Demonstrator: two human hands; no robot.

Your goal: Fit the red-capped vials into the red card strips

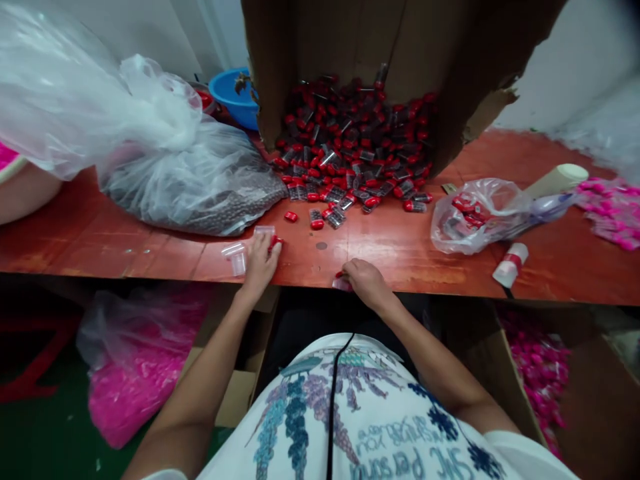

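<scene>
A small clear container (341,285) with a bit of red beside it sits at the front edge of a red table (400,263), pinched in the fingertips of the person's right hand (369,283). Its visible part seems to run sideways, along the edge; the fingers hide the rest, so which way its end points cannot be told. The left hand (261,262) reaches flat over the table, fingers near red caps (277,240); whether it grips them is unclear. Clear tubes (239,264) lie just beside it. Beyond, red-capped containers (350,153) spill from a cardboard box (415,40), with a plastic bag (195,180) on its left.
</scene>
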